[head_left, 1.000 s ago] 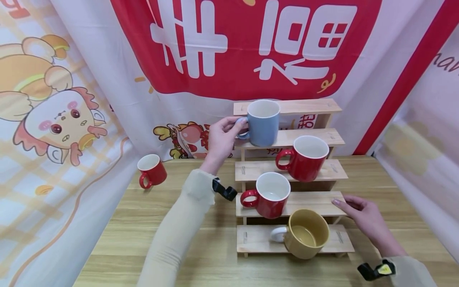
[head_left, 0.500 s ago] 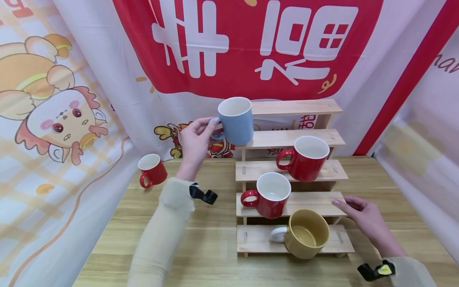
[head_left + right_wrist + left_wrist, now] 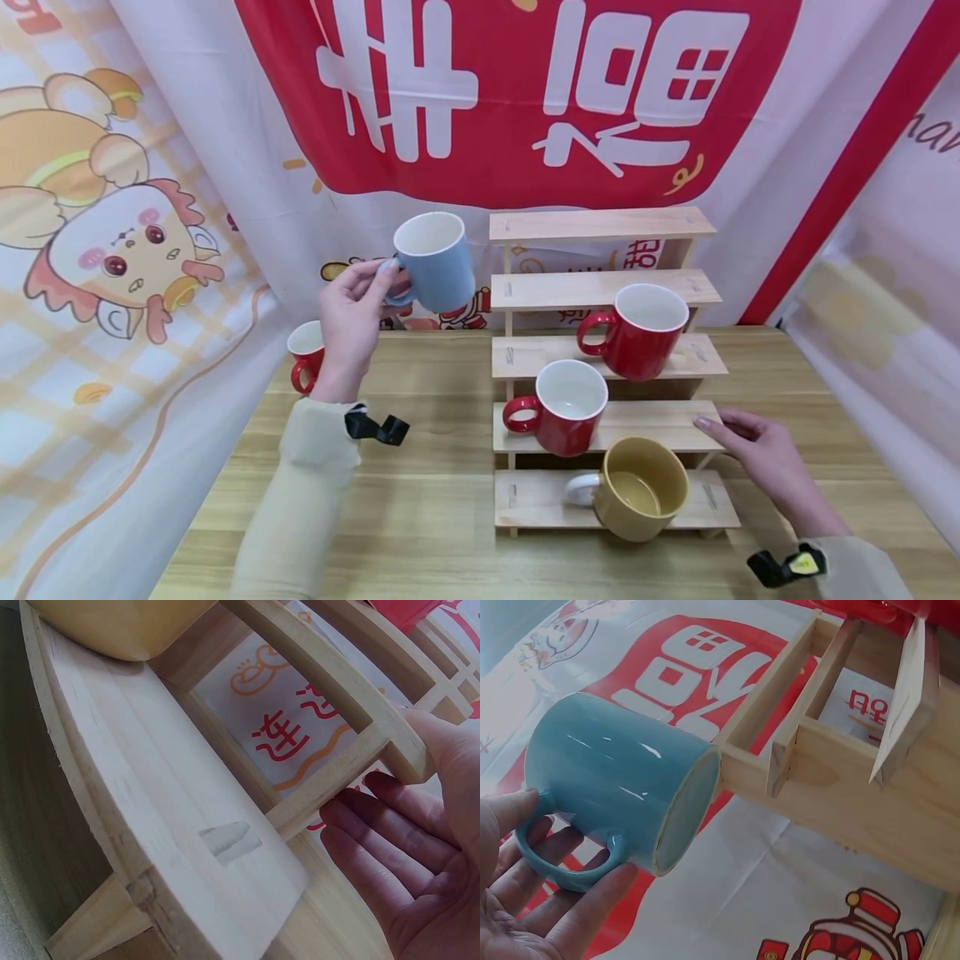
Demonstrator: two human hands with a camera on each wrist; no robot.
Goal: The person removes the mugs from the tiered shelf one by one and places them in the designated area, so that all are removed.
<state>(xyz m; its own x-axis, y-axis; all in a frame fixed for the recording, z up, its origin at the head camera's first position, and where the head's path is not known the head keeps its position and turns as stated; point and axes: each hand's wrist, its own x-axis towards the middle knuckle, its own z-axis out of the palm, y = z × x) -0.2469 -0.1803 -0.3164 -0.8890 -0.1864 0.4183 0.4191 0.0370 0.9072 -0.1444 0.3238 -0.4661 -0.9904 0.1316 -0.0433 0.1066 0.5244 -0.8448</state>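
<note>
My left hand (image 3: 352,312) holds a light blue mug (image 3: 441,267) by its handle, up in the air left of the tiered wooden rack (image 3: 600,292). In the left wrist view the mug (image 3: 622,780) lies tilted, base toward the rack, with the fingers at its handle (image 3: 570,877). My right hand (image 3: 765,458) grips the right end of the rack's second step from the bottom, thumb on top. The right wrist view shows the fingers (image 3: 375,862) beside the rack's side strut.
Two red mugs, a higher one (image 3: 647,333) and a lower one (image 3: 566,408), stand on middle steps. A mustard mug (image 3: 643,492) with a white handle is on the bottom step. Another red mug (image 3: 306,354), partly behind my left hand, stands on the table (image 3: 420,500). Printed cloth (image 3: 420,179) hangs behind.
The light blue mug has left the rack's upper step and moved left with my left hand, which now partly covers the far-left red mug. My right hand has stayed in place.
</note>
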